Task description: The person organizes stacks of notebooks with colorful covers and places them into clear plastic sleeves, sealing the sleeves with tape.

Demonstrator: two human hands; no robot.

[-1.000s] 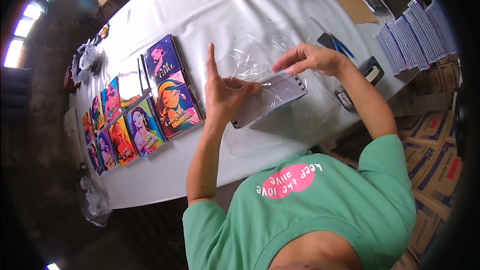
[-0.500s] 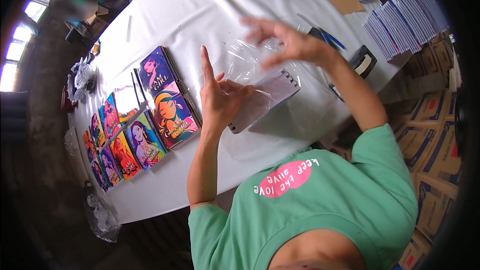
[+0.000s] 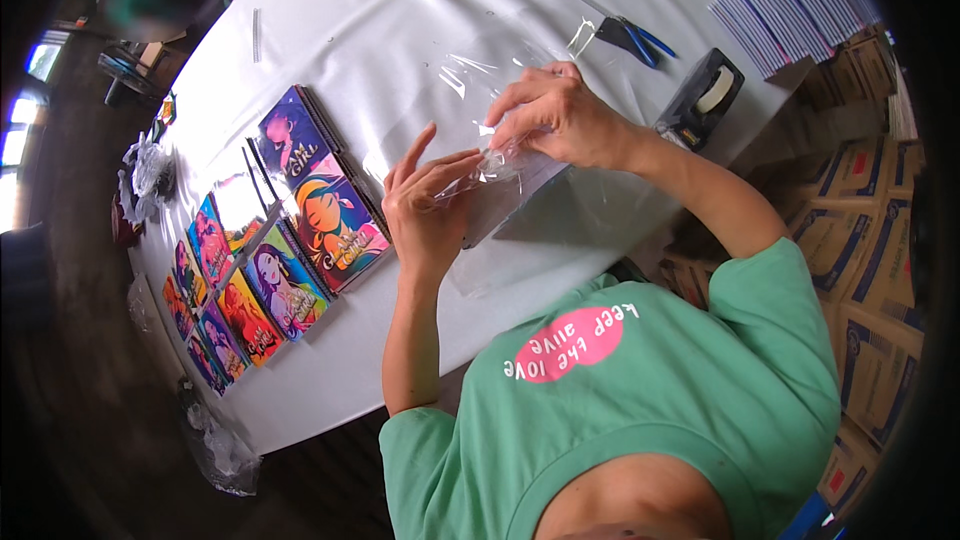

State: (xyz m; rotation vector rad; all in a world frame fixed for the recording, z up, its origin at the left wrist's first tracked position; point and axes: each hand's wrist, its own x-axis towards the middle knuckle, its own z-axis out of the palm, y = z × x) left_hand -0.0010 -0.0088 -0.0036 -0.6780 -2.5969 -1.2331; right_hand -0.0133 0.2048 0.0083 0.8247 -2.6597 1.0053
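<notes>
A spiral notebook [image 3: 492, 212] with a pale upper face lies on the white table in front of me, partly hidden by my hands and by a clear plastic bag [image 3: 462, 80] around it. My left hand [image 3: 428, 208] is at the bag's left side, one finger raised and the others closed on the crinkled film. From the right, my right hand [image 3: 562, 115] pinches the same film between bent fingers, close to the left fingertips. The bag's loose part spreads glossy beyond both hands. How far the notebook sits inside the bag is hard to tell.
Several colourful illustrated notebooks [image 3: 287, 280] stand in rows to the left. Right of my hands are blue-handled pliers [image 3: 640, 40] and a black tape dispenser [image 3: 704, 100]. Stacked notebooks [image 3: 795, 2] are at the far right, above cardboard boxes [image 3: 850, 230]. Crumpled plastic [image 3: 150, 165] lies at the left edge.
My right hand has come down from above, its spread fingers closing on the plastic. My left fingers have folded over the film. The head view has shifted slightly.
</notes>
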